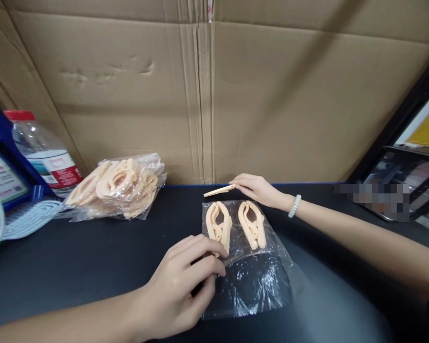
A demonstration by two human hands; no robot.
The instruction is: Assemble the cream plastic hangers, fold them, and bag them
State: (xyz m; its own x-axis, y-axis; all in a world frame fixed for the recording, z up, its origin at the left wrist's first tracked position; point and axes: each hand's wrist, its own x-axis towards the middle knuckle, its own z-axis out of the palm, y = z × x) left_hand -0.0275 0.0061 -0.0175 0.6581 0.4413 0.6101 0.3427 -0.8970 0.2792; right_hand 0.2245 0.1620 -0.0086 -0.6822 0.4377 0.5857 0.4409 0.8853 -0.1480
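Observation:
My right hand [255,188] pinches a peach-coloured folding hanger [219,191], seen edge-on, above the far edge of a clear plastic bag [257,286]. Two more folded hangers of the same colour, a left one [228,233] and a right one [252,226], lie side by side in the upper part of the bag. My left hand [186,281] is closed at the bag's left side, its curled fingertips on the plastic by the lower end of the left hanger. The left thumb is partly hidden under the fingers.
Several bagged hangers [119,186] are piled at the back left. Beside them stand a red-capped bottle [50,152] and a light-blue hairbrush [32,219]. A cardboard wall [307,95] closes off the back of the black table [93,267]. A dark shelf [414,155] is at the right.

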